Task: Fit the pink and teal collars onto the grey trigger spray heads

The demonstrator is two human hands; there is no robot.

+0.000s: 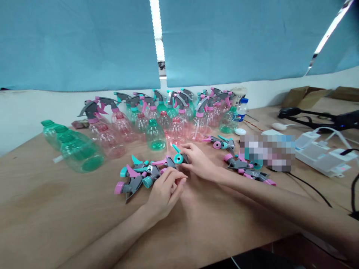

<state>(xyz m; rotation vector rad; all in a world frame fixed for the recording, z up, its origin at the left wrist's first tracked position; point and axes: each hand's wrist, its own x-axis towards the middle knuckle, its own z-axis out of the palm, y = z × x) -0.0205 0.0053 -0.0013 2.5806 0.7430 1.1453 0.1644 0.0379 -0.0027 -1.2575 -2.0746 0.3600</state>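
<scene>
My right hand (198, 160) is closed around a grey spray trigger head (178, 158), whose teal collar opening faces me and whose teal lever points up. Just in front of it, my left hand (166, 190) has thumb and fingertips brought together; whatever they pinch is too small to make out. Beside the left hand lies a pile of loose trigger heads (134, 183) in grey with pink or teal parts. Beyond my hands stand a clear green bottle (156, 138) and a clear pink bottle (176, 132), both without trigger heads.
Bottles with trigger heads (182, 110) crowd the back. Open green bottles (81, 153) stand left. More trigger heads (246, 166) lie right, near a blurred patch. A Pepsi bottle (241, 111), a white plastic container (322, 153), cables and a cardboard box (304, 97) are further right.
</scene>
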